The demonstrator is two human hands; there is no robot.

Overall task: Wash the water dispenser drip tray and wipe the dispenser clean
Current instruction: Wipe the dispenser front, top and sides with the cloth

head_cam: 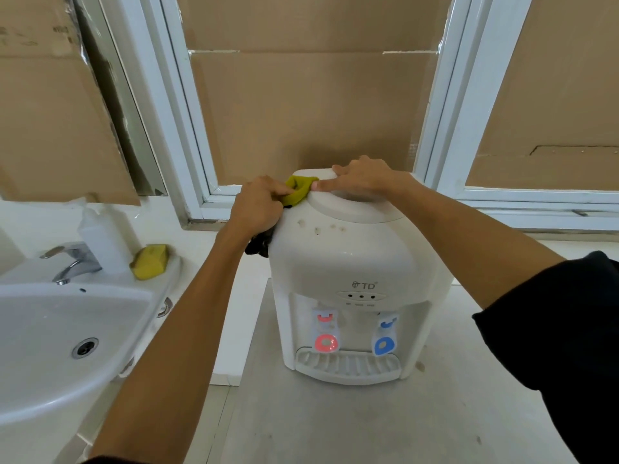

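Note:
A white tabletop water dispenser [348, 262] stands on a grey counter [335, 423], with a red tap and a blue tap on its front. Its slotted drip tray [348, 365] sits in place under the taps. My left hand [259, 205] grips a yellow-and-black cloth [298, 192] against the dispenser's upper left shoulder. My right hand [363, 179] lies flat on the round top collar, fingers spread. Small dark spots mark the top surface below the collar.
A white sink [60, 343] with a chrome faucet [72, 261] is at the left. A yellow sponge [149, 261] and a white bottle [100, 236] rest on the sink rim. White window frames backed with cardboard stand behind the dispenser.

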